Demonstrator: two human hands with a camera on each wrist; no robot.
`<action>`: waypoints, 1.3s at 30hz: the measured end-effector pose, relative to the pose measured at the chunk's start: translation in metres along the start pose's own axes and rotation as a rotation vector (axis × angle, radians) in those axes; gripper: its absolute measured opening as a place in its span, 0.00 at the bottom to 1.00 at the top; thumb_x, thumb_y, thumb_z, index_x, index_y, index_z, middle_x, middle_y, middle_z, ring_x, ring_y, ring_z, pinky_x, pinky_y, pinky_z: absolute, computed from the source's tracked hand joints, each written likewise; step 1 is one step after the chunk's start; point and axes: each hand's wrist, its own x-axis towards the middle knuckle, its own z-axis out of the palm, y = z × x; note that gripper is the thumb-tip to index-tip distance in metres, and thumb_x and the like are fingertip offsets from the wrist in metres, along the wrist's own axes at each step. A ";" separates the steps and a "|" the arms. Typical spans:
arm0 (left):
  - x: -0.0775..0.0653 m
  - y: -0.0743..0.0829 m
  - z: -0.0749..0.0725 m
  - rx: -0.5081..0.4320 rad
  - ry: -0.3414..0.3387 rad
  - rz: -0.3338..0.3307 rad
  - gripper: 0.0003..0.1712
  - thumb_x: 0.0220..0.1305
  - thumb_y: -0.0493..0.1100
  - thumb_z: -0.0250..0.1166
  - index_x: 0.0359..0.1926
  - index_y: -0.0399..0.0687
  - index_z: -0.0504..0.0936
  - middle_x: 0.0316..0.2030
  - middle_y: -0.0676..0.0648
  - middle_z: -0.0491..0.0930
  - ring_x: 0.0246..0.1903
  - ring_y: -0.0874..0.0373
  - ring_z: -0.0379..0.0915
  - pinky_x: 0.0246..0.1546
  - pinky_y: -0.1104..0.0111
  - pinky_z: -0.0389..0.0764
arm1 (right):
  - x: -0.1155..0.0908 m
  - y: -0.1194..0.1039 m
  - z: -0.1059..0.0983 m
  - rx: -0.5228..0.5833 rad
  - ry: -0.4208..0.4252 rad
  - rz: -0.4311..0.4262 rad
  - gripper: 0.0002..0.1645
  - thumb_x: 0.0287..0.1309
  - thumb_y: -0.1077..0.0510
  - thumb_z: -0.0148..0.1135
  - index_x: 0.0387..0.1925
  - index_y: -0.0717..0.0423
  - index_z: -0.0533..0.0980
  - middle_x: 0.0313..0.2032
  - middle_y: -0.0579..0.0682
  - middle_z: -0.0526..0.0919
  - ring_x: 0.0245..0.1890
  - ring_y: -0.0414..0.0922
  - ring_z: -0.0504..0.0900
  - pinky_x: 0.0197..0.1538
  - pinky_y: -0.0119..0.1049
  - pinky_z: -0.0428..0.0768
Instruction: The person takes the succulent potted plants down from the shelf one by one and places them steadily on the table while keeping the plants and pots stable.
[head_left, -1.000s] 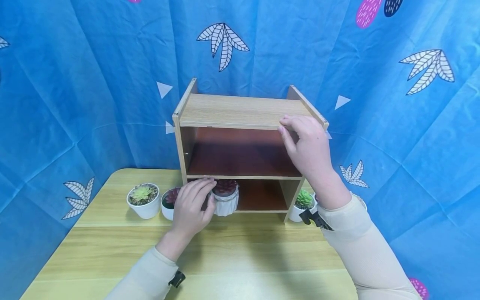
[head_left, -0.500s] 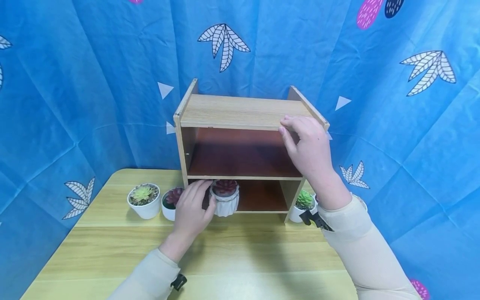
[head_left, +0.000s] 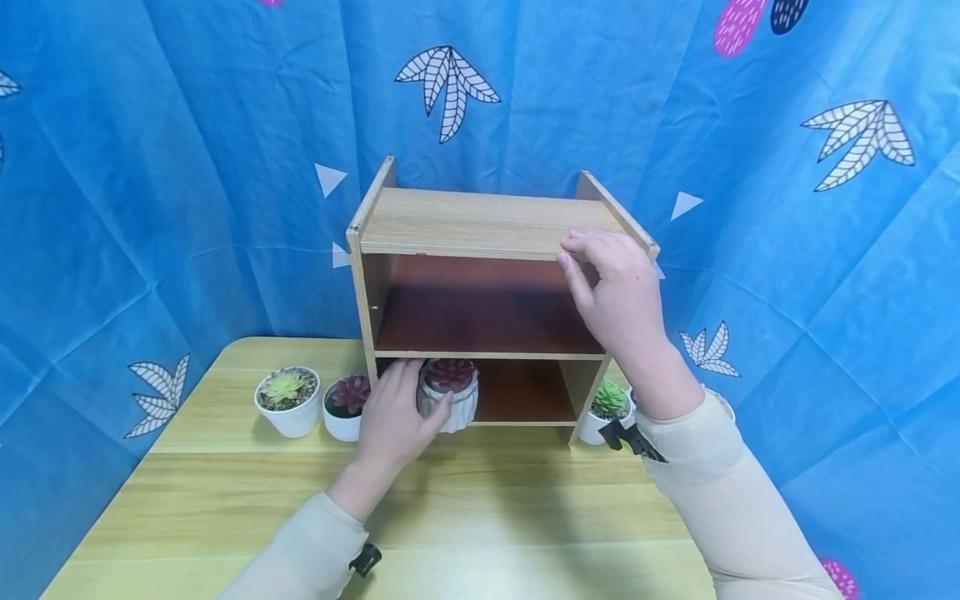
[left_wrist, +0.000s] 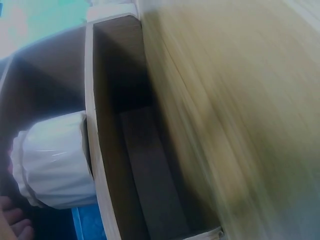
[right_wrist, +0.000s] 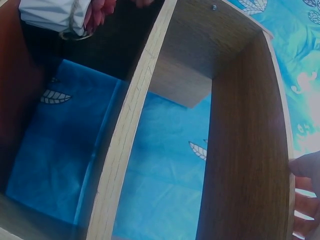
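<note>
A white ribbed pot [head_left: 459,412] with a dark red succulent [head_left: 450,375] stands in the left part of the lower compartment of a wooden shelf [head_left: 480,221]. My left hand [head_left: 397,417] is just left of it, fingers reaching into the compartment and thumb across the pot's front. In the left wrist view, curled fingertips [left_wrist: 17,220] show beside the white pot [left_wrist: 57,160], with a small gap. My right hand [head_left: 618,287] grips the front edge of the top board near its right end; in the right wrist view its thumb [right_wrist: 305,165] lies on that edge.
Left of the shelf stand a white pot with a pale green succulent [head_left: 287,402] and one with a purple-red succulent [head_left: 347,408]. A green succulent [head_left: 609,402] stands at the right, partly behind my right forearm. A blue patterned curtain [head_left: 225,167] hangs around the wooden table [head_left: 225,500].
My left hand has moved right, and its thumb has come across the front of the white ribbed pot. The right hand has stayed on the top board, and the pots have not moved.
</note>
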 end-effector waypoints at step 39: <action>0.015 -0.003 0.016 -0.228 -0.377 -0.395 0.64 0.48 0.74 0.71 0.74 0.45 0.53 0.65 0.39 0.69 0.62 0.43 0.71 0.59 0.49 0.76 | 0.002 0.000 -0.001 -0.014 0.013 -0.007 0.13 0.65 0.57 0.65 0.47 0.60 0.85 0.46 0.54 0.88 0.52 0.54 0.82 0.59 0.48 0.74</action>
